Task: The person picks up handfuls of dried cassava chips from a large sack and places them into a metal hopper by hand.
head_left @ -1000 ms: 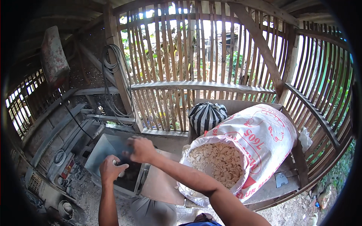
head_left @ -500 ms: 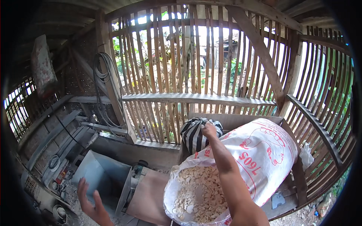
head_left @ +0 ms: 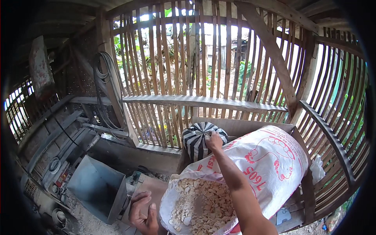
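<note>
My right hand (head_left: 214,140) is closed on the gathered top of a black-and-white striped plastic bag (head_left: 194,147), which sits behind the sacks, near the slatted wall. My right forearm reaches over an open white sack (head_left: 166,205) full of pale dried chips or slices (head_left: 207,196). Just left of that sack's rim, my left hand (head_left: 144,213) hangs with loosely bent fingers, the thumb apart, and nothing in it. Right of the open sack leans a large, full white sack (head_left: 270,156) with red print.
A grey metal hopper (head_left: 96,188) stands at the left, next to a brown board (head_left: 150,190). Coiled hose (head_left: 105,78) hangs on a wooden post. A slatted wooden wall (head_left: 211,70) closes the back and right. A small white plastic bag (head_left: 317,169) lies by the right rail (head_left: 329,139).
My left hand has moved right, from in front of the hopper to beside the open sack, and its fingers have bent. My right hand stays on the striped bag's top. The view has shifted slightly.
</note>
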### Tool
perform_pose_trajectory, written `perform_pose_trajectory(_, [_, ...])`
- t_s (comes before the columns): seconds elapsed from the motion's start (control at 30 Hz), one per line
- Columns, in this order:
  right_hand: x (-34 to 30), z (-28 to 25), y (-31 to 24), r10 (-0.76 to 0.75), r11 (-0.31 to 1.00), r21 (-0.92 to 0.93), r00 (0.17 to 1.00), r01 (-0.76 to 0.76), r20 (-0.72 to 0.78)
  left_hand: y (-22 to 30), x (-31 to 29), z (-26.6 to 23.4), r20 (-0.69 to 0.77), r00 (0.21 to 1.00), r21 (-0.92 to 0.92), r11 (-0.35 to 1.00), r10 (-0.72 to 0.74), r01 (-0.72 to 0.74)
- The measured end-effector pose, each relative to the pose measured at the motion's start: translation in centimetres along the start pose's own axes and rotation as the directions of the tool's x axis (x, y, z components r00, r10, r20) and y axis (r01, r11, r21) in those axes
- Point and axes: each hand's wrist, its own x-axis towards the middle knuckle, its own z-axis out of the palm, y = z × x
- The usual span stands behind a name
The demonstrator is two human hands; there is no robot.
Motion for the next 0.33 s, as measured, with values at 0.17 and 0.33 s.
perform_pose_trajectory(0.17, [1.1, 2.3, -0.2, 0.107, 0.952, 0.252, 0.961, -0.173, 0.255, -3.0, -1.5, 0.1, 0.035, 0.998, -0.087, 0.994, -0.056, 0.058])
perform_pose_trajectory(0.33, [3.4, 0.9, 0.5, 0.422, 0.769, 0.357, 0.841, -0.53, 0.339, -4.5, -2.4, 0.4, 0.084, 0.977, -0.08, 0.976, -0.194, 0.2])
